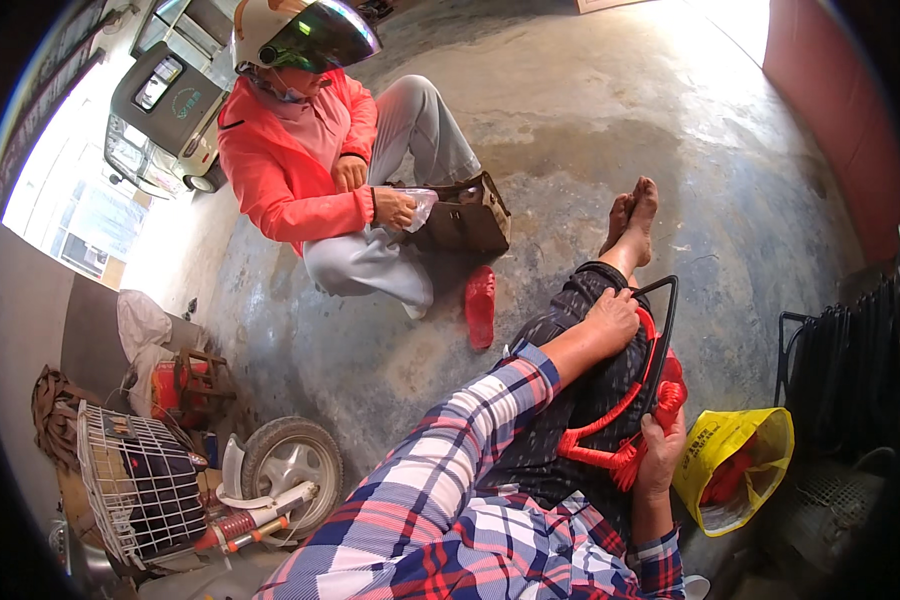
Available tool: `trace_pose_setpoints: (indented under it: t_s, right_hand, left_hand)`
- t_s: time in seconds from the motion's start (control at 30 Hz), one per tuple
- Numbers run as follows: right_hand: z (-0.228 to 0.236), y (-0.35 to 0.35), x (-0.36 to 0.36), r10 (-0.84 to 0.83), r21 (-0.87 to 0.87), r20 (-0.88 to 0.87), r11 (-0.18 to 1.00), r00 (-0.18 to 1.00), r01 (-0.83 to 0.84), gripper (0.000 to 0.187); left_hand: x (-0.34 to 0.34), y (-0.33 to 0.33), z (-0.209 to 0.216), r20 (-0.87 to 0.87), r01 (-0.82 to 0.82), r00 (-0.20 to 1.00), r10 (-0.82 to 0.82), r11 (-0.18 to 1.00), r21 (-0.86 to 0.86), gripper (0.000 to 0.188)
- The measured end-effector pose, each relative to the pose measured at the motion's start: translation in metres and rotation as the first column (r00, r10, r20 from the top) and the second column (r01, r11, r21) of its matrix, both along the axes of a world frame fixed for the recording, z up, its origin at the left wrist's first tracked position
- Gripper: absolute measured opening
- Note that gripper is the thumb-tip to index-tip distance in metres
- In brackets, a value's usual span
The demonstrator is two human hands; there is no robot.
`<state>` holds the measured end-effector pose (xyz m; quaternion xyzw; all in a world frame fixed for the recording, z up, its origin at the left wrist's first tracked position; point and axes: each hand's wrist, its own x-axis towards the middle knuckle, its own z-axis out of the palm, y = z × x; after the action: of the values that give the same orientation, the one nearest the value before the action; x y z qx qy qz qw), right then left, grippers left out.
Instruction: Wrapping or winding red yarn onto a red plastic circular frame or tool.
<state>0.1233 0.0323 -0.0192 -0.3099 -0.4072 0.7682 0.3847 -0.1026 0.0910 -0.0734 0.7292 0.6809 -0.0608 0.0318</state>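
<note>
Across my lap lies a black metal frame [669,318] with rounded corners. Bright red cord [602,420] wraps along parts of it. My left hand [613,318] is closed around the frame's far side, by my knee. Lower down, my right hand [660,452] is closed on a thick bundle of red cord [671,388] against the frame's near side; the palm side of its grip is partly hidden. Just right of this hand, an open yellow bag [710,450] contains more red material. My legs, in dark patterned trousers [560,318], stretch forward, with bare feet crossed.
A person in a helmet and coral jacket [270,170] crouches ahead, holding clear plastic [420,208] over a brown bag [470,222]. A red bundle [480,307] lies on the concrete floor. Black frames [840,350] stand at right. A wheel [295,470] and wire basket [140,480] occupy the lower left.
</note>
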Motion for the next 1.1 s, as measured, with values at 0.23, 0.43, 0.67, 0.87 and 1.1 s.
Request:
trace_pose_setpoints:
  t_s: [0.23,0.43,0.67,0.87,1.1]
  right_hand:
    - [-0.002,-0.001,0.002,-0.009,-0.001,0.008,1.000,1.000,0.009,0.047]
    - [-0.004,0.001,0.001,-0.006,0.002,0.026,1.000,1.000,0.006,0.049]
    - [0.000,0.001,0.000,-0.017,0.012,0.045,1.000,0.999,0.017,0.050]
    - [-0.002,0.000,0.001,-0.019,0.016,0.035,1.000,0.999,0.018,0.050]
    - [-0.002,0.000,0.002,-0.016,0.035,0.080,0.999,0.997,0.013,0.049]
  left_hand:
    - [0.003,0.001,-0.001,0.013,0.008,1.000,-0.008,1.000,0.002,0.024]
    - [-0.003,-0.003,0.005,0.006,-0.034,0.999,0.034,0.999,-0.008,0.024]
    - [-0.001,0.002,0.002,0.009,0.001,1.000,-0.001,1.000,0.009,0.024]
    - [-0.001,-0.001,-0.001,0.008,0.001,1.000,-0.001,0.999,0.048,0.024]
    - [0.000,-0.001,0.002,0.002,0.000,1.000,0.000,1.000,-0.003,0.024]
